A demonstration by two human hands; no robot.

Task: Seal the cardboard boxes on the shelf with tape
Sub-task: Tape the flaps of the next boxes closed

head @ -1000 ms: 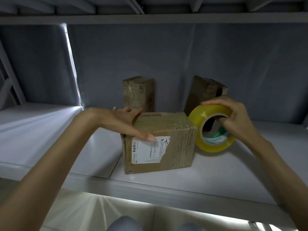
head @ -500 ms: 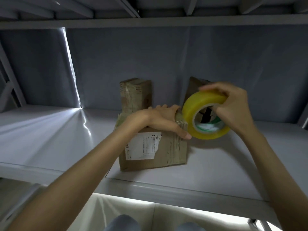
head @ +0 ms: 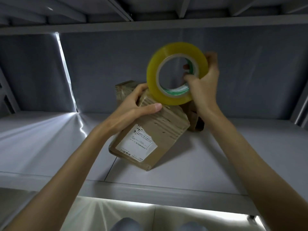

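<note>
A brown cardboard box [head: 160, 130] with a white label is tilted up on one lower corner on the grey shelf [head: 200, 164]. My left hand [head: 133, 105] grips its upper end, thumb across the front face. My right hand [head: 203, 84] holds a yellow tape roll [head: 176, 72] above the box's top, fingers through the core. The roll's lower rim is at the box's upper edge. Whether a strip of tape runs to the box I cannot tell.
Two more cardboard boxes stand at the back, one [head: 125, 90] behind my left hand and one [head: 196, 120] behind the tilted box. The upper shelf's underside [head: 150, 24] hangs low overhead. A bright gap [head: 66, 72] splits the back wall at left.
The box has been lifted and tipped onto its corner, my left hand moving from its front to its top end. The tape roll has risen well above the box.
</note>
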